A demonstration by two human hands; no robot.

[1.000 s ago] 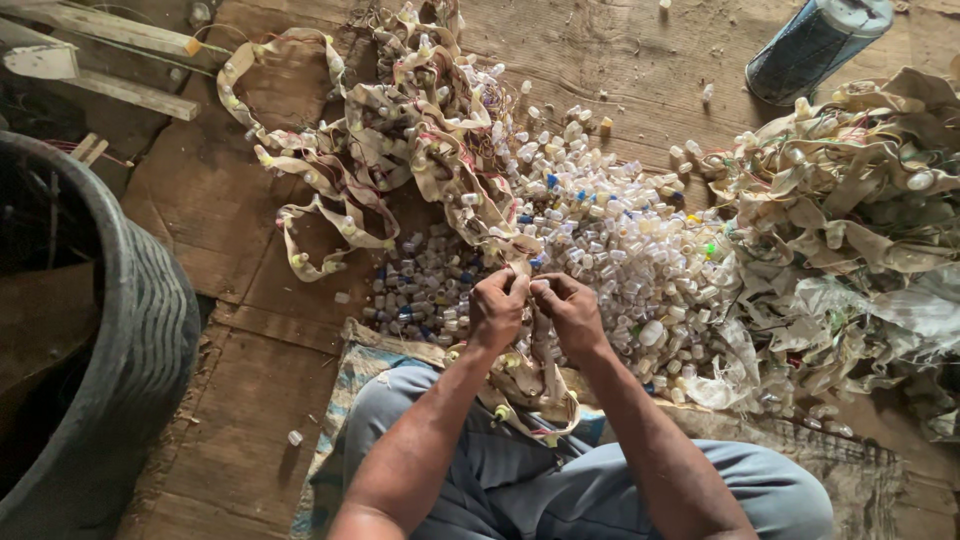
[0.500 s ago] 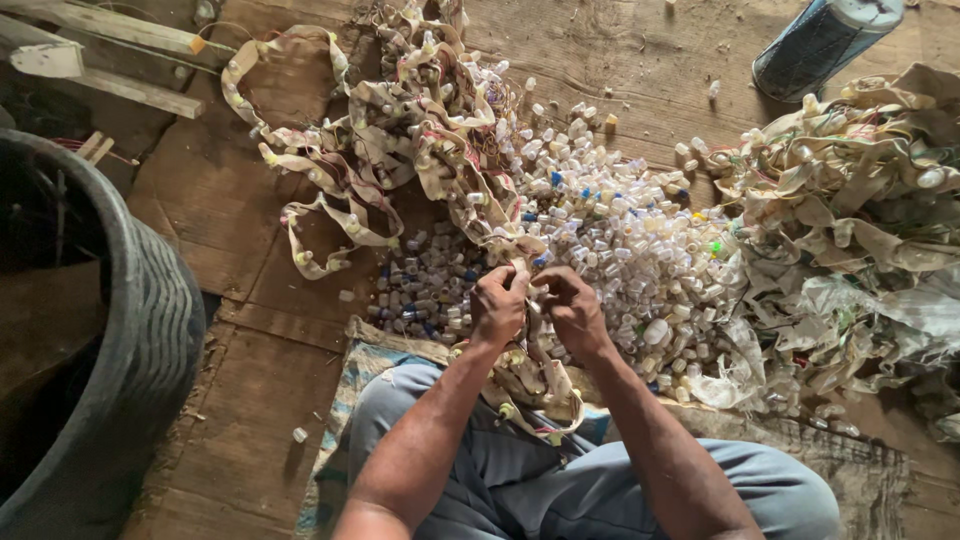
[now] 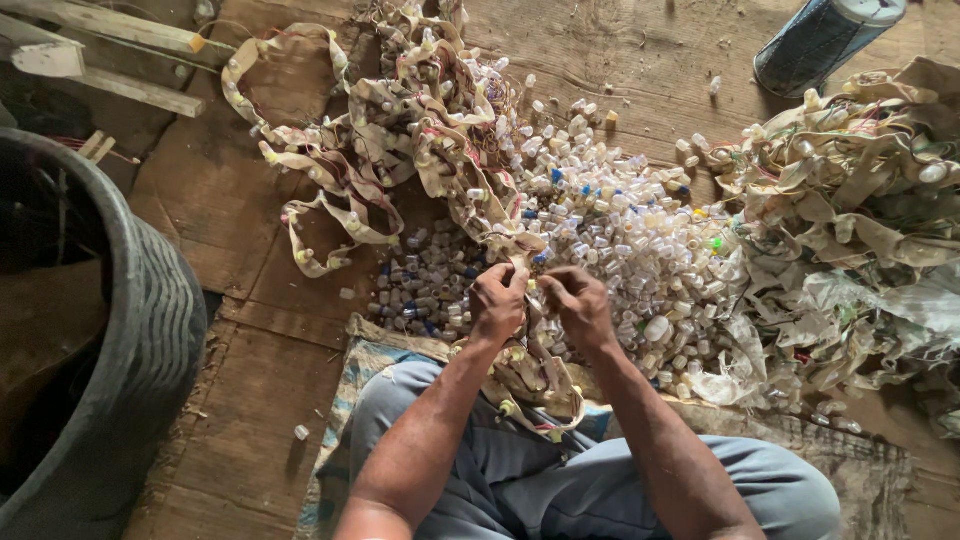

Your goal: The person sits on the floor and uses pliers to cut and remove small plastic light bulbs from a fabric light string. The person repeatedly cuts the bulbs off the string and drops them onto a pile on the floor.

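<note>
- left hand (image 3: 497, 303) closed in a fist on the strip of flattened plastic bags (image 3: 520, 370), fingers curled over its upper end; pinch point sits just above the knees.
- right hand (image 3: 580, 305) closed beside it, fingertips pinched on the same strip or on a small cap at its top; cannot tell which. the two hands are close together, almost touching.
- the strip runs from the hands down over the lap and loops on the grey trousers (image 3: 520, 480); small capped spouts show along it.
- vs. 0.5 s ago: the hands hold about the same spot over the strip, right hand a little further from the left; grip on the strip unchanged. vs. 1.0 s ago: same posture, no large move.
- pile of small clear and white caps (image 3: 610, 230) lies on the wooden floor (image 3: 270, 200) just beyond the hands, some blue and one green among them; pile looks unchanged.
- tangle of more bag strips (image 3: 400, 110) beyond and left of the caps; a larger heap of the same (image 3: 860, 190) to the right.
- dark ribbed tub (image 3: 140, 340) at far left, well apart from the hands.
- blue cylinder (image 3: 815, 40) lying at top right.
- woven mat (image 3: 350, 385) under the seated person.
</note>
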